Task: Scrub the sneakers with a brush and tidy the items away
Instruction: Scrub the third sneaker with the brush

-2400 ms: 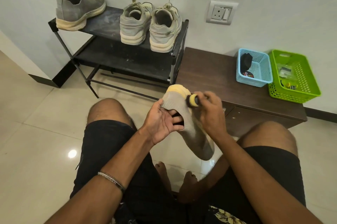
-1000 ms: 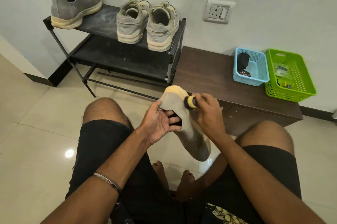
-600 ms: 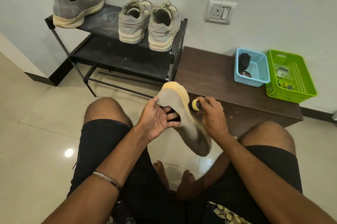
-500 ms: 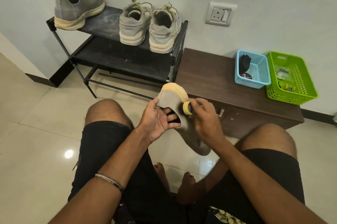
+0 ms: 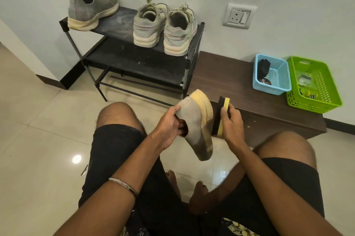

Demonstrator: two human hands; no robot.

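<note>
A grey knit sneaker (image 5: 194, 118) with a yellowish sole hangs toe-down between my knees. My left hand (image 5: 171, 126) grips it at the heel, fingers inside the opening. My right hand (image 5: 230, 122) holds a black brush with a yellow back (image 5: 221, 114), its bristles against the sole's right side. The matching grey sneaker (image 5: 90, 12) stands on the black rack's (image 5: 134, 63) top shelf at the left. A pair of laced grey sneakers (image 5: 165, 28) stands on the same shelf at the right.
A low dark wooden bench (image 5: 226, 80) adjoins the rack on the right. On it stand a blue basket (image 5: 272, 76) with a dark item and a green basket (image 5: 313, 84) with small items. A wall socket (image 5: 238, 17) is above. Glossy tiles cover the floor.
The sneaker has turned so its sole faces right. My right hand moved the brush from the sneaker's upper to the sole's side.
</note>
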